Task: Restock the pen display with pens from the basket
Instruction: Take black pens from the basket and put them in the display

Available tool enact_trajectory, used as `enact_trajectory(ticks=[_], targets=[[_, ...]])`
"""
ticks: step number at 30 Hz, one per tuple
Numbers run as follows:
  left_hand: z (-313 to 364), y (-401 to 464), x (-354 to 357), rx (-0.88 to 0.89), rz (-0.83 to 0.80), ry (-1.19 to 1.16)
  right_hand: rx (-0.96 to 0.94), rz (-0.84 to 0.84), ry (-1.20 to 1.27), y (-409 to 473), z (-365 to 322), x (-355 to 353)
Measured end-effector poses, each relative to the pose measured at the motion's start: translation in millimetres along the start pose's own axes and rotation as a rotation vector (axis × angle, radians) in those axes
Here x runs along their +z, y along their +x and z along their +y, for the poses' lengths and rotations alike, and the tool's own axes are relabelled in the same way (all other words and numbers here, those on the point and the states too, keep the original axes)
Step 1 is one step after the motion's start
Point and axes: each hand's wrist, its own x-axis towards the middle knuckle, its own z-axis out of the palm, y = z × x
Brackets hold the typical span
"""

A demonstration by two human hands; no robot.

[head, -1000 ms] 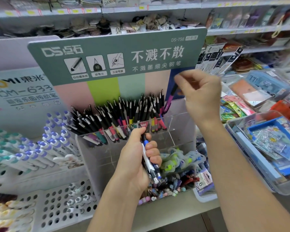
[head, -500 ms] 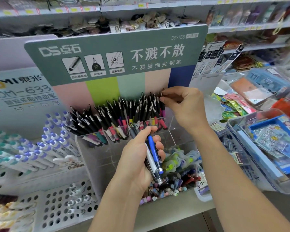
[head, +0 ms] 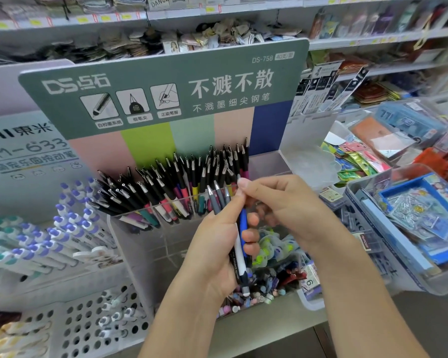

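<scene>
A clear acrylic pen display (head: 150, 241) with a green DS header card (head: 166, 83) stands in the middle, its top tier packed with several black-capped pens (head: 181, 182). My left hand (head: 217, 244) grips a small bunch of pens (head: 239, 244), grey tips up, one with a blue barrel. My right hand (head: 277, 202) has come down to that bunch and pinches the tip of one pen with thumb and forefinger. The display's rightmost compartment (head: 264, 164) holds few pens. No basket can be told apart in view.
White pens with purple caps (head: 49, 236) fill a rack at left, above a perforated white tray (head: 88, 321). A lower bin of mixed pens and erasers (head: 269, 282) sits under my hands. A clear box of sticker packs (head: 414, 228) stands at right. Shelves of goods run behind.
My right hand set a pen into the display's right side, then dropped from the display top to the bunch in my left hand. My left hand stayed roughly in place.
</scene>
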Motion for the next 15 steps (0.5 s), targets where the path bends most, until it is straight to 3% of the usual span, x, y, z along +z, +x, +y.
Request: enact_trajectory(ticks=[5, 7, 9, 11, 13, 15], targets=[[-2.6, 2.4, 1.7, 0.021, -0.029, 0.071, 0.215, -0.106, 0.458, 2.0, 11.5, 5.0], [-2.9, 1.4, 2.8, 0.022, -0.018, 0.082, 0.228, -0.071, 0.587, 1.4, 11.9, 9.0], [-2.8, 0.7, 1.7, 0.011, 0.012, 0.091, 0.07, 0.099, 0.711, 4.6, 8.7, 7.3], [-2.4, 0.6, -1.5, -0.002, 0.058, 0.079, -0.211, 0.299, 0.772, 10.8, 0.6, -2.9], [-1.4, 1.3, -4.7, -0.006, 0.082, 0.047, -0.458, 0.476, 0.591, 18.1, -10.0, -16.1], [-0.6, 3.0, -7.2, -0.004, 0.08, -0.025, -0.608, 0.604, 0.221, 28.1, -15.8, -25.4]])
